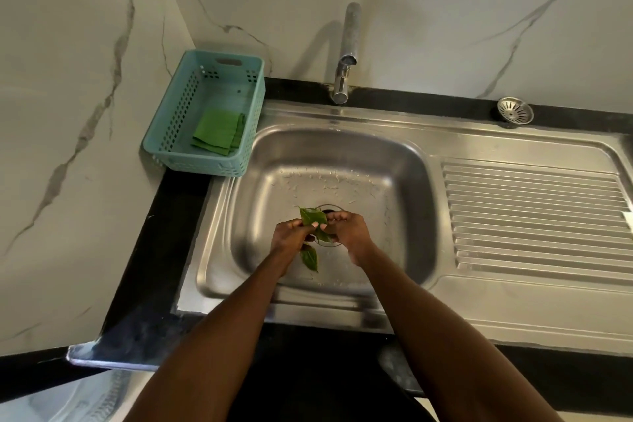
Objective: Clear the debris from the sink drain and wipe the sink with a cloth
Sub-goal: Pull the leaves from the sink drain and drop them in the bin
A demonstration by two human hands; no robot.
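Both my hands are down in the steel sink basin [404,202], over the drain [327,210]. My left hand [289,238] pinches a bunch of green leaves [313,216] and another leaf [310,257] hangs below it. My right hand [347,229] touches the same bunch from the right, fingers curled on it. The drain is mostly hidden by the hands. A folded green cloth [219,132] lies in the teal basket [178,113] left of the basin.
A chrome tap [346,55] stands behind the basin. The drain strainer [515,110] rests on the black counter at the back right. A ribbed drainboard [534,216] lies right of the basin. Marble walls close the left side and back.
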